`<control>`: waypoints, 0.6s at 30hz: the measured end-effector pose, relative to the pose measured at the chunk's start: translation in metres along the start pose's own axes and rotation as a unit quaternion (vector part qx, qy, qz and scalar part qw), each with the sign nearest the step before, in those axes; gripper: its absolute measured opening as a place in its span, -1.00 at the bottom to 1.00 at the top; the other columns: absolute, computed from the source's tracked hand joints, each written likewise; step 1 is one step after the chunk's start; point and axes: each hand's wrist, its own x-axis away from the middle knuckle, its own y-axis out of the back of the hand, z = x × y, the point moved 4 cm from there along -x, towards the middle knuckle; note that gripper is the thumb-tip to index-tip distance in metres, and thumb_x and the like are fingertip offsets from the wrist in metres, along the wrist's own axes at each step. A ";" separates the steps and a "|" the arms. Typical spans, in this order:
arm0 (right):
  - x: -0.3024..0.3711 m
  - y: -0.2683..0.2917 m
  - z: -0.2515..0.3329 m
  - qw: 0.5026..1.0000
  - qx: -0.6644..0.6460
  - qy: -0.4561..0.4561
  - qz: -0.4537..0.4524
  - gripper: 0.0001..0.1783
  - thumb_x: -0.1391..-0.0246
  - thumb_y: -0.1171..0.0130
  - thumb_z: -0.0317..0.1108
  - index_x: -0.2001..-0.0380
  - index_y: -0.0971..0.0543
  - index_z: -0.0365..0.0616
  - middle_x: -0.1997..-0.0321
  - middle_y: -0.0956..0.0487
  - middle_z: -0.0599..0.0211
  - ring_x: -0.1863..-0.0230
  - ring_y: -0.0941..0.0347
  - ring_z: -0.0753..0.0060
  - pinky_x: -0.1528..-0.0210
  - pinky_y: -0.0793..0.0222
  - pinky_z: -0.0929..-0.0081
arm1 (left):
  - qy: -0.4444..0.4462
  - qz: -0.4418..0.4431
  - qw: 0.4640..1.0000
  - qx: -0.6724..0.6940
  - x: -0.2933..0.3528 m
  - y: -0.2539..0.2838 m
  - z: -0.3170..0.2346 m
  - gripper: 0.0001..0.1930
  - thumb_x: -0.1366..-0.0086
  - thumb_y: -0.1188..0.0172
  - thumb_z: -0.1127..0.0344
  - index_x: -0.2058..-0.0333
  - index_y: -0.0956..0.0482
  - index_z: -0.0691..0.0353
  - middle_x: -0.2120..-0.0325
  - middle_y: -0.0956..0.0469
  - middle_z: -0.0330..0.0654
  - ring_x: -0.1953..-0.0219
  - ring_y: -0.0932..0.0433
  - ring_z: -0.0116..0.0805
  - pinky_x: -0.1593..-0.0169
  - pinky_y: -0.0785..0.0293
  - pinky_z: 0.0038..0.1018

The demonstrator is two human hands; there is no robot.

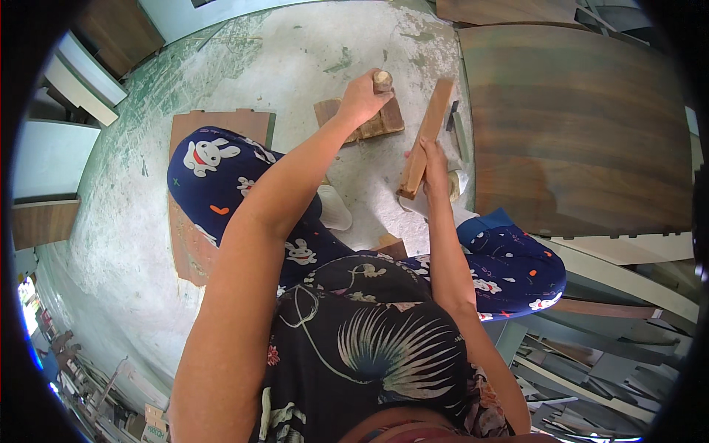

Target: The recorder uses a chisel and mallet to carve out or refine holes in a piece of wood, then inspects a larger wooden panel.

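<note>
**Both hands clamped on wood around a low block**

The wooden block (389, 119) lies on the floor (133, 221) in front of the person. Over its far edge, the left hand (362, 100) is closed around a wooden handle (382, 80), whose pale round end faces up; the lower part is hidden, so whether it touches the block cannot be told.

To the right of the block and apart from it, the right hand (434, 156) is clamped on a long wooden bar (430, 118). The bar slants past the block, its near end closer to the person's body than the block is.

Farther right of the block lies a large brown panel (576, 133). To the block's left, a smaller brown panel (185, 251) lies partly under a knee in dark blue rabbit-patterned trousers (221, 173). A small wooden piece (393, 247) sits on the body side of the block.
</note>
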 end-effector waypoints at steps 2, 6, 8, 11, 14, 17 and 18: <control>0.013 -0.012 0.043 0.995 0.039 0.089 -0.006 -0.42 -0.06 -0.20 -0.16 -0.05 -0.34 -0.30 0.26 -0.52 0.18 0.25 -0.56 0.26 0.26 -0.48 0.39 | -0.017 0.001 1.000 -0.015 0.000 0.000 -0.001 -0.64 -0.09 -0.34 0.38 0.13 -0.49 0.25 0.31 -0.63 0.00 0.19 -0.61 -0.08 0.10 -0.48 -0.29; 0.058 -0.030 0.118 0.938 0.138 0.318 -0.016 -0.19 0.08 -0.30 -0.29 -0.25 -0.23 -0.25 0.06 -0.55 0.06 0.07 -0.52 0.20 0.00 -0.42 0.36 | -0.003 0.003 0.999 -0.032 0.000 0.000 0.002 -0.66 -0.08 -0.33 0.41 0.15 -0.50 0.27 0.32 -0.63 0.02 0.19 -0.61 -0.07 0.10 -0.49 -0.30; 0.074 -0.040 0.133 0.918 0.215 0.332 -0.027 -0.16 0.10 -0.32 -0.31 -0.27 -0.21 -0.18 0.02 -0.55 0.01 0.04 -0.53 0.18 -0.03 -0.42 0.35 | -0.017 0.018 0.999 0.020 0.000 -0.002 0.002 -0.67 -0.07 -0.31 0.44 0.15 -0.51 0.28 0.30 -0.63 0.04 0.19 -0.62 -0.05 0.09 -0.49 -0.32; 0.084 -0.056 0.142 0.874 0.350 0.334 -0.035 -0.12 0.13 -0.34 -0.31 -0.30 -0.21 -0.02 -0.05 -0.54 -0.09 -0.05 -0.52 0.09 -0.06 -0.42 0.32 | -0.011 0.003 1.000 0.012 -0.001 -0.002 0.004 -0.68 -0.07 -0.29 0.46 0.15 -0.54 0.27 0.27 -0.64 0.03 0.19 -0.62 -0.06 0.10 -0.49 -0.34; 0.081 -0.058 0.139 0.867 0.461 0.187 0.004 -0.09 0.15 -0.34 -0.25 -0.31 -0.19 -0.02 -0.02 -0.55 -0.13 -0.06 -0.51 -0.04 -0.07 -0.41 0.26 | -0.010 0.008 1.000 -0.013 -0.001 -0.002 0.005 -0.65 -0.07 -0.28 0.47 0.10 -0.55 0.27 0.25 -0.64 0.03 0.18 -0.62 -0.06 0.10 -0.50 -0.32; 0.087 -0.054 0.147 0.885 0.385 0.260 0.001 -0.08 0.14 -0.32 -0.17 -0.32 -0.19 -0.01 0.03 -0.57 -0.15 -0.03 -0.52 -0.08 -0.07 -0.42 0.22 | -0.001 0.019 1.000 0.005 -0.001 0.000 0.004 -0.65 -0.07 -0.29 0.43 0.11 -0.55 0.28 0.25 -0.63 0.05 0.17 -0.62 -0.06 0.10 -0.50 -0.30; 0.089 -0.054 0.148 0.885 0.361 0.295 0.005 -0.08 0.15 -0.32 -0.18 -0.32 -0.20 0.00 0.05 -0.57 -0.15 -0.02 -0.52 -0.09 -0.06 -0.42 0.21 | -0.003 0.018 1.000 0.007 -0.001 0.000 0.003 -0.65 -0.07 -0.29 0.43 0.11 -0.55 0.28 0.25 -0.63 0.05 0.17 -0.62 -0.06 0.10 -0.50 -0.30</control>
